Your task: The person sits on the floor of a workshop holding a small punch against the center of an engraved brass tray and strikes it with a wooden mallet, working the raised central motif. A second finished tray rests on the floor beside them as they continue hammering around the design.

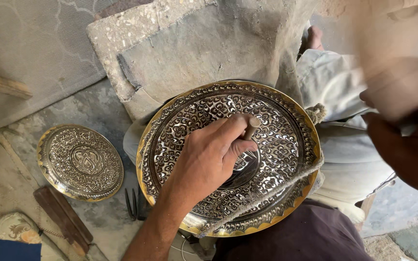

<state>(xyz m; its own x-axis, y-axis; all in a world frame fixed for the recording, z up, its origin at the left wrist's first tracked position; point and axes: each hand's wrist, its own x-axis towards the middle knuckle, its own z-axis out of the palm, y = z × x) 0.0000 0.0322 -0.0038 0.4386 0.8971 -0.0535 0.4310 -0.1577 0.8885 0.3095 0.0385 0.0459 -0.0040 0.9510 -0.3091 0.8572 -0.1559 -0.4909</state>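
Left hand lies palm-down over the large round engraved brass tray, which rests on the person's lap; fingers curled, pinching a short metal punch upright near the tray's centre. Right hand raised at the right edge, motion-blurred; cannot tell its fingers. A cord crosses the tray's lower rim. Smaller engraved round plate lies on the floor to the left, beside a dark wooden bar.

Left hand grips punch tool upright on large engraved brass plate; smaller plate lies on floor beside
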